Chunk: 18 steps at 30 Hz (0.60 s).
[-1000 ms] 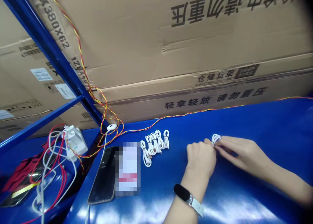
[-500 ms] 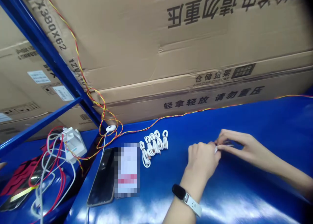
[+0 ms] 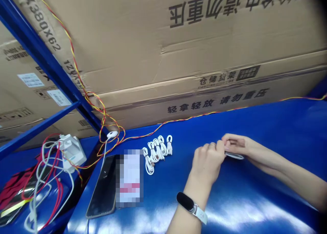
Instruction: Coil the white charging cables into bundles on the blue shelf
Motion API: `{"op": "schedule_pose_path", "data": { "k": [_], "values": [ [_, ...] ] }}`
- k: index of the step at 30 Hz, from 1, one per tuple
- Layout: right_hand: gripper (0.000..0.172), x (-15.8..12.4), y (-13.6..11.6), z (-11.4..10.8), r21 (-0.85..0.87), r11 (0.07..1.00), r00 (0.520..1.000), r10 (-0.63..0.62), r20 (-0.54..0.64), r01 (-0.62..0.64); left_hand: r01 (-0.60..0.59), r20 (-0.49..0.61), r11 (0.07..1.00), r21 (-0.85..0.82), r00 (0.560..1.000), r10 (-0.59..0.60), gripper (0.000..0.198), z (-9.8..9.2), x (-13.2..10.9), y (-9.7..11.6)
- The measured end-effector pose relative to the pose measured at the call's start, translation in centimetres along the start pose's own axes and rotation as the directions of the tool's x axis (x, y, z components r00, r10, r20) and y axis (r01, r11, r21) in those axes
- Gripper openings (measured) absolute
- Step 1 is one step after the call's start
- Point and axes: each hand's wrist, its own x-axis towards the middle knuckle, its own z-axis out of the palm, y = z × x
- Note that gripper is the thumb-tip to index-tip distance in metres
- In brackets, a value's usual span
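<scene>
My left hand (image 3: 208, 160), with a ring and a wristband, has its fingers curled closed against those of my right hand (image 3: 237, 145). Between them they grip a white cable (image 3: 235, 156); a folded loop of it sticks out below my right fingers. The rest of that cable is hidden by the hands. To the left on the blue surface lies a row of several bundled white cables (image 3: 157, 150), each coiled and tied.
Left of the bundles lie a black phone (image 3: 102, 186) and a pixelated bright panel (image 3: 129, 177). A white power strip (image 3: 73, 154) with tangled red and white cords is farther left. A red-yellow twisted wire (image 3: 176, 120) runs along the cardboard boxes (image 3: 153, 67) behind the blue surface (image 3: 184, 131).
My right hand has turned and closed in more on the cable, and a loop now shows below its fingers. The whole view has shifted slightly.
</scene>
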Motion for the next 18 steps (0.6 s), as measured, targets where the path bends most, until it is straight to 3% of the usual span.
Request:
{"op": "schedule_pose_path", "data": {
  "k": [5,18],
  "values": [
    [0.028,0.08,0.07,-0.04,0.019,0.999,0.999,0.034,-0.024,-0.034,-0.05,-0.092,0.999,-0.019,0.995,0.048,0.016,-0.01,-0.03,-0.24],
    [0.03,-0.21,-0.23,0.04,-0.138,0.984,0.989,-0.127,-0.069,0.117,0.028,0.0,0.996,-0.088,1.0,-0.029,0.018,-0.61,0.01,-0.54]
  ]
}}
